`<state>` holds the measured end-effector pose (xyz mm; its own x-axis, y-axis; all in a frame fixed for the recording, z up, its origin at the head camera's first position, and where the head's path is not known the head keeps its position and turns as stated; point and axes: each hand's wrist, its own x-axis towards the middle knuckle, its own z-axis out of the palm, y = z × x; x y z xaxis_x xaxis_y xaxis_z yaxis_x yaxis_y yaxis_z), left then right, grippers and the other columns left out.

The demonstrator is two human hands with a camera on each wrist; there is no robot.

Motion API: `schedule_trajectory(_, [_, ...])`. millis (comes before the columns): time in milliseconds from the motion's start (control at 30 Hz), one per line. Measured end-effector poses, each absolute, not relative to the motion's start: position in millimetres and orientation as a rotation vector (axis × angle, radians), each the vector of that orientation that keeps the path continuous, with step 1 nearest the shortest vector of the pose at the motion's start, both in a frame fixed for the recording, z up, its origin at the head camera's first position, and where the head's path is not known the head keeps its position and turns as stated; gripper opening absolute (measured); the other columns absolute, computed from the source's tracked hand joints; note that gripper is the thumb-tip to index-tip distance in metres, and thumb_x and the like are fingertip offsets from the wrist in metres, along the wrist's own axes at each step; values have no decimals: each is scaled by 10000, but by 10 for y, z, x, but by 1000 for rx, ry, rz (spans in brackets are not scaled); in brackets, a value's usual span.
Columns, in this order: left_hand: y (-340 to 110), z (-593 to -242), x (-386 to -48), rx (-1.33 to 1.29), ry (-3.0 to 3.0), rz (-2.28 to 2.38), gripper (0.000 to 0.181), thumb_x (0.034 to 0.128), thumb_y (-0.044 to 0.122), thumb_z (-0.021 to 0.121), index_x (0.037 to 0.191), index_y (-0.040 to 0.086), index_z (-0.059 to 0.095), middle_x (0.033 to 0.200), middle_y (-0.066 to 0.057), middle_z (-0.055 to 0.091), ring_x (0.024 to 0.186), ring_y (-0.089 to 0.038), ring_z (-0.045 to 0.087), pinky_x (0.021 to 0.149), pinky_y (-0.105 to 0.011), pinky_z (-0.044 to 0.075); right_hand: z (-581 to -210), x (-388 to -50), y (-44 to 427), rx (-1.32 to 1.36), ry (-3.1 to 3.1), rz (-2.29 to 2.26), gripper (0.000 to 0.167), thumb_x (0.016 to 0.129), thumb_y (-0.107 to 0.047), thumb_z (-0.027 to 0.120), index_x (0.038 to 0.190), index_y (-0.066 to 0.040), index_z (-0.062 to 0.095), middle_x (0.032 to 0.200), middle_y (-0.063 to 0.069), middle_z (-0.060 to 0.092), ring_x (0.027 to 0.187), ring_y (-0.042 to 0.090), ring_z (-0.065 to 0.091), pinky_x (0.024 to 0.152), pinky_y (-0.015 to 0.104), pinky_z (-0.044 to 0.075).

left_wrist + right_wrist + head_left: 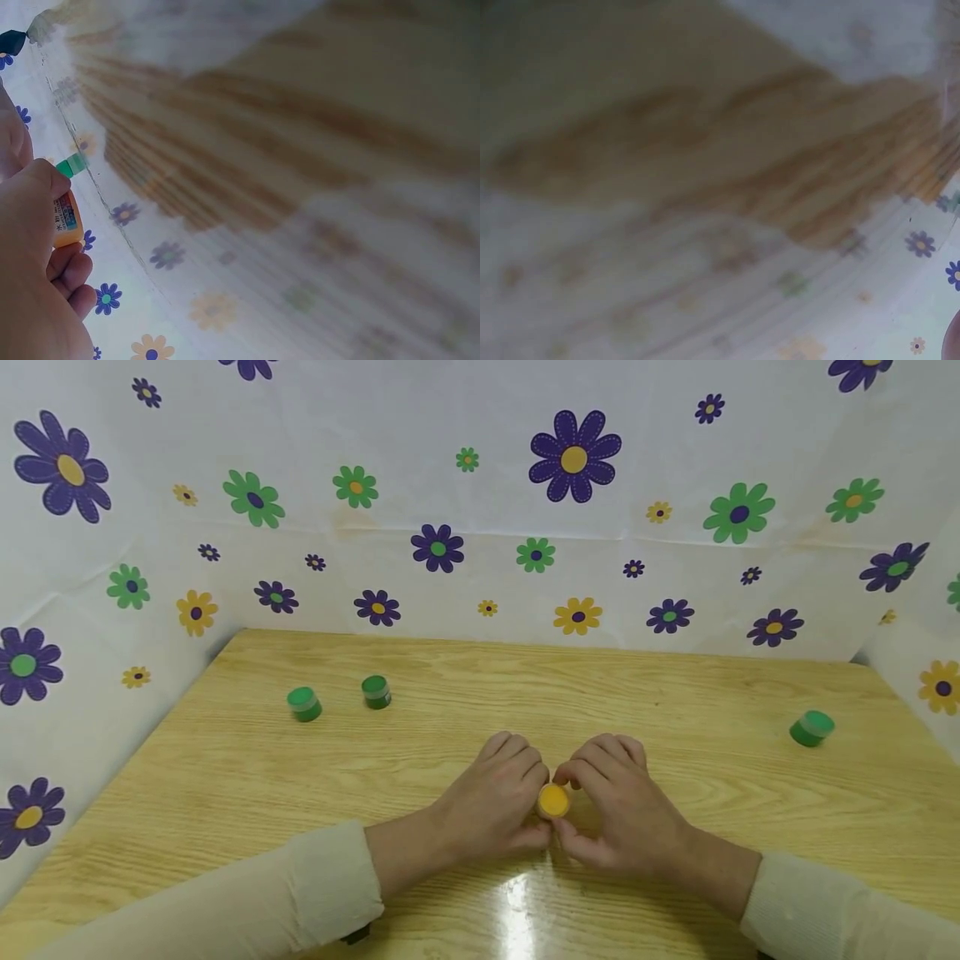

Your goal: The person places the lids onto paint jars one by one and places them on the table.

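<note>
A small round jar with a yellow-orange top (553, 801) is between the two hands at the front middle of the table. My left hand (495, 797) grips it from the left, and in the left wrist view the jar's orange side (69, 234) and printed label show beside the left thumb. The right hand (618, 806) holds the same jar from the right, thumb at the near side and forefinger at the far side. Only a sliver of the right hand (952, 341) shows in the right wrist view; the jar is out of sight there.
Two small green jars stand at the back left, one further left (304, 703) and one beside it (377, 692). Another green jar (812, 727) stands at the far right of the wooden table (480, 693). A flower-patterned white cloth (480, 493) surrounds the back and sides.
</note>
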<state>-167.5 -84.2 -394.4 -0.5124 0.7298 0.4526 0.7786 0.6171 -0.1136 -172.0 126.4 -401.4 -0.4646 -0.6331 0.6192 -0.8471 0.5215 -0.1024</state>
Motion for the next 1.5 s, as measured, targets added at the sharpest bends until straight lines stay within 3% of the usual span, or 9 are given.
schedule_trajectory(267, [-832,-3933,-1666,-1193,-2413,-117,328,737,417,733,840,131,610,849,35,578,860,-156,487,875,-300,367,-4019,-1712,1274,1180,-2284,539,300,789,-410,668,910,-147,588,894,-40,544,928,165,469,866,419,308])
schedule_trajectory(400, [-835,-3927,-1657,-1198,-2418,-95,351,744,438,739,858,128,620,870,33,592,873,-156,494,878,-300,367,-4018,-1701,1284,1158,-2328,543,411,894,-570,579,880,-159,564,889,-52,526,930,157,460,887,422,309])
schedule_trajectory(500, [-835,-3930,-1654,-1199,-2410,-88,366,757,458,730,868,126,624,885,27,605,888,-159,508,892,-305,375,-4016,-1698,1286,1138,-2360,553,500,892,-665,548,894,-166,558,895,-60,521,937,145,450,898,422,306])
schedule_trajectory(667, [-837,-3937,-1658,-1189,-2393,-132,362,767,446,725,883,117,628,881,22,605,887,-166,515,899,-313,384,-4005,-1699,1280,1171,-2365,593,394,815,-466,684,1033,-145,614,952,-50,549,968,148,448,884,415,293])
schedule_trajectory(767, [-842,-3941,-1662,-1181,-2381,-150,353,761,425,730,895,114,631,865,25,601,871,-165,510,885,-311,386,-4008,-1700,1278,1202,-2334,600,365,736,-322,678,1051,-142,638,970,-47,557,973,160,453,865,407,285])
schedule_trajectory(867, [-841,-3954,-1672,-1182,-2364,-147,344,762,418,730,882,114,624,852,24,598,861,-163,508,871,-306,386,-4011,-1700,1278,1209,-2307,589,328,725,-289,667,1020,-147,641,969,-44,559,968,169,456,853,400,279])
schedule_trajectory(1200, [-831,-3963,-1673,-1186,-2380,-123,345,736,425,739,844,121,618,865,22,601,877,-164,511,876,-302,382,-4017,-1701,1276,1174,-2322,568,283,814,-407,674,928,-163,587,932,-52,542,956,162,458,863,401,289])
schedule_trajectory(1333, [-833,-3956,-1668,-1190,-2395,-101,372,748,451,746,868,117,633,884,21,613,884,-163,513,877,-302,378,-4018,-1698,1277,1160,-2335,559,378,891,-542,615,885,-168,560,918,-53,524,948,158,457,866,402,299])
schedule_trajectory(1500, [-837,-3952,-1660,-1191,-2406,-112,366,758,446,730,882,116,630,893,20,608,892,-164,508,881,-307,373,-4011,-1696,1276,1154,-2359,576,435,858,-573,655,961,-156,590,931,-47,537,949,143,445,866,405,293])
